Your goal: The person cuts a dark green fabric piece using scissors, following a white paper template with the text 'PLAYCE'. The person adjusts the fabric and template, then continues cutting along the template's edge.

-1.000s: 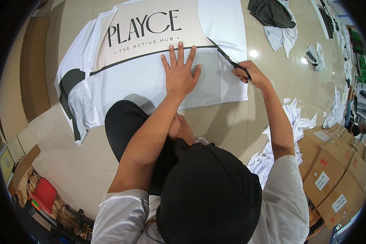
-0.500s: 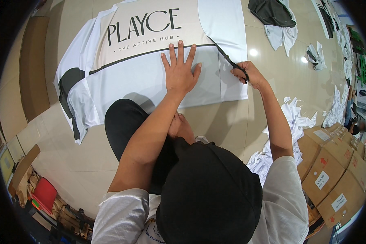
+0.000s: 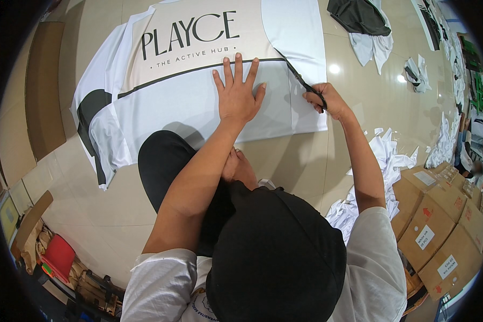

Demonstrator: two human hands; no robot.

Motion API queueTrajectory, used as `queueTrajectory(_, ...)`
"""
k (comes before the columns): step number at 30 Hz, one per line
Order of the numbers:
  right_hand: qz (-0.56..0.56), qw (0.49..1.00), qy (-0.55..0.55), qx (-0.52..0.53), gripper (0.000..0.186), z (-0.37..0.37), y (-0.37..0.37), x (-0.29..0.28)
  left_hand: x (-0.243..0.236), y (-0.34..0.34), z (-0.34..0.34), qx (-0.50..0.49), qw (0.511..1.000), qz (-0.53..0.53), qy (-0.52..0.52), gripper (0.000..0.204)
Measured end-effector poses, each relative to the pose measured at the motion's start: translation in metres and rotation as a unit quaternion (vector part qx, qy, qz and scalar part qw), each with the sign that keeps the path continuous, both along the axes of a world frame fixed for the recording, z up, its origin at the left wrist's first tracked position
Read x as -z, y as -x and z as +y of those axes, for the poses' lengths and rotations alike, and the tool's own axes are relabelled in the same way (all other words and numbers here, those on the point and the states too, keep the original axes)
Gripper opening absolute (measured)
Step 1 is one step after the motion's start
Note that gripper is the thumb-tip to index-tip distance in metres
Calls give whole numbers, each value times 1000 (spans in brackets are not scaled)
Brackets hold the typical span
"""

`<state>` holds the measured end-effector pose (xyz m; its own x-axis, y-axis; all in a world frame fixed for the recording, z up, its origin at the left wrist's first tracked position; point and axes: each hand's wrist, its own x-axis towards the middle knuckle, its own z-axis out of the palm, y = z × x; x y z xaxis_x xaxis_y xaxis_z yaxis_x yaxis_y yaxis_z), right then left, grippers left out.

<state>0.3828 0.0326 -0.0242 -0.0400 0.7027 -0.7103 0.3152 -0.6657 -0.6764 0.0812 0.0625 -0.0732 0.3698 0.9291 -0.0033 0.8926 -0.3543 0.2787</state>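
Boxes (image 3: pixel 440 225), perhaps cardboard, beside scraps (image 3: pixel 383 161)

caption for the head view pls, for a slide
Left hand flat on white fabric, right hand cutting it with scissors.

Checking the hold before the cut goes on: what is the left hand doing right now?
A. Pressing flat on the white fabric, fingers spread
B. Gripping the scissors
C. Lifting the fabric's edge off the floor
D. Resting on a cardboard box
A: the left hand lies palm down with fingers spread on the white fabric, while the right hand holds the scissors at the fabric's right side.
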Motion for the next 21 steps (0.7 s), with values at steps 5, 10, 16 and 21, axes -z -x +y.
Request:
queueTrajectory(5,-9,1000,8,-1,28,1,0,-3,-2,-1,0,0,1000,-9,2,72)
queueTrajectory(10,-3,999,21,26,32,3,6,-7,-2,0,-1,-1,1000,-14,1,71)
queueTrajectory(16,9,1000,5,25,35,10,10,-7,-2,0,0,-2,1000,-12,1,71)
queueTrajectory(21,9,1000,5,30,36,18,19,-11,-3,0,0,-2,1000,-9,10,72)
